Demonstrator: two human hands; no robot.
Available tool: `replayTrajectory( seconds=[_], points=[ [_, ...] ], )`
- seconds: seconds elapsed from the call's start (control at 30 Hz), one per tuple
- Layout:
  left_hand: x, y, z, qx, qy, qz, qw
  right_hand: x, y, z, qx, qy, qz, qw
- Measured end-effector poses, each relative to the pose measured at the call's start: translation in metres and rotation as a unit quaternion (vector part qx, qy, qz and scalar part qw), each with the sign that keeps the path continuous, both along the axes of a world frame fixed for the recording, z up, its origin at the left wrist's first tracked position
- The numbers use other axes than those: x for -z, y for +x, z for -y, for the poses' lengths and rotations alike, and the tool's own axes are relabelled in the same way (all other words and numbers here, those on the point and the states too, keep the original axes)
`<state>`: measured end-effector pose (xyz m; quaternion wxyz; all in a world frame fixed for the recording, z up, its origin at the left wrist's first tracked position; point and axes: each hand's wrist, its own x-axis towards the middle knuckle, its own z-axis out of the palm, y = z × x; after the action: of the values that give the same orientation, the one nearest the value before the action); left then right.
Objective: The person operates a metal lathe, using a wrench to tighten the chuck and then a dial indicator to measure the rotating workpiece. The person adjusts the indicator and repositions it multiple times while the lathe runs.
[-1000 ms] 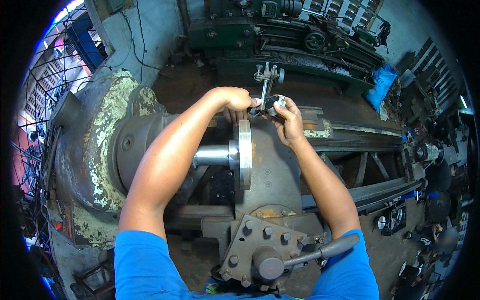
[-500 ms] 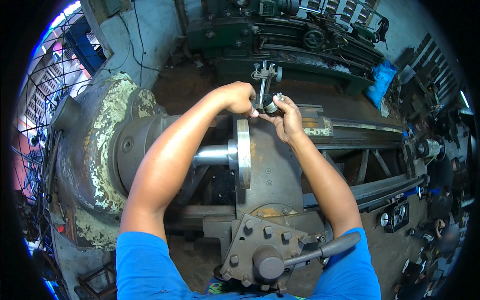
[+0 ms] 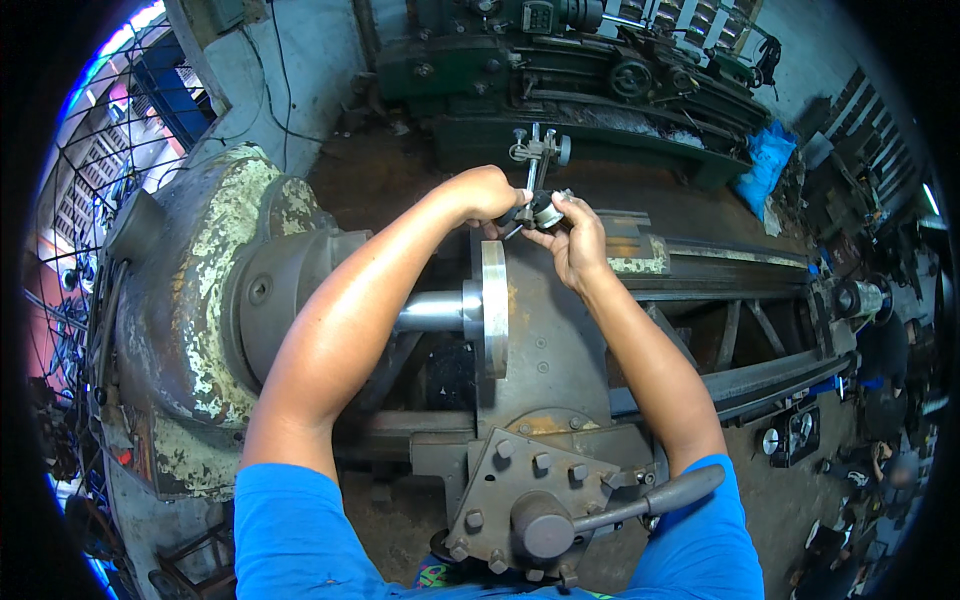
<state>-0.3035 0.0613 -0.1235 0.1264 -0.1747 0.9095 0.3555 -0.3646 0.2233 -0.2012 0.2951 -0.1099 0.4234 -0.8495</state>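
Observation:
Over the far side of the lathe carriage, what looks like a dial indicator (image 3: 547, 214) with a dark and pale round body sits low on an upright metal stand rod (image 3: 534, 172). My right hand (image 3: 577, 242) pinches the indicator, thumb on top and fingers beneath. My left hand (image 3: 487, 197) is closed at the rod's lower left side, thumb against it; the fingertips are partly hidden. A clamp with knobs (image 3: 540, 150) tops the rod. Nearer me, a shiny metal disc (image 3: 495, 308) stands on edge at the end of a round shaft (image 3: 432, 310).
The lathe chuck (image 3: 262, 290) and paint-chipped headstock (image 3: 215, 290) are at left. A tool post (image 3: 500, 480) with a long lever handle (image 3: 670, 495) stands close to me. Bed rails run right. Behind is a green lathe (image 3: 600, 75) and a blue bag (image 3: 765, 170).
My left thumb has moved up onto the rod, and the left fingers now show below it. The indicator has turned slightly in my hands. The whole view has shifted a little.

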Motion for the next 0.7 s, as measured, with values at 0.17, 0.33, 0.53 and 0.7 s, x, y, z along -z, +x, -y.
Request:
replayTrajectory(
  seconds=[0.17,0.33,0.53,0.7],
  points=[
    [0.008,0.000,-0.004,-0.057,0.065,-0.026,0.996,-0.001,0.003,0.004,0.033,0.034,0.007,0.999],
    [0.007,0.000,-0.003,-0.062,0.099,0.006,0.993,-0.008,-0.004,0.004,0.008,0.062,0.017,0.998],
    [0.006,-0.001,-0.001,-0.028,0.087,0.016,0.996,-0.014,0.001,0.002,0.046,0.110,-0.038,0.992],
    [0.010,-0.002,-0.002,-0.025,0.075,0.021,0.997,-0.013,0.004,0.006,0.105,0.201,-0.148,0.963]
  ],
)
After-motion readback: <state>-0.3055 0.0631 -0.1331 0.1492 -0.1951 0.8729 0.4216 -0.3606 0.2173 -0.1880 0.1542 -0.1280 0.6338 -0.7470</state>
